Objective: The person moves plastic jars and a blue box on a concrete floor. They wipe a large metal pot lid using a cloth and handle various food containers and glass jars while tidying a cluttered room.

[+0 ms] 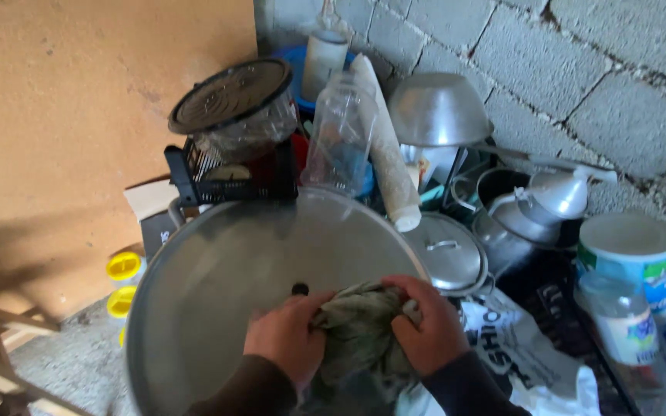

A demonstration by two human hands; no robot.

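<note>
Your left hand (285, 337) and right hand (425, 323) both clench a crumpled grey-green cloth (360, 327), bunched between them against the near edge of the large round metal lid (225, 270). By the look of it, the step in hand is wiping the lid. The next move likely calls for firm pressure, sweeping toward its centre knob (300, 289).

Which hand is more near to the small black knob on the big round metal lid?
Left. The left hand sits just below the black knob; the right hand is farther to its right, gripping the cloth.
</note>
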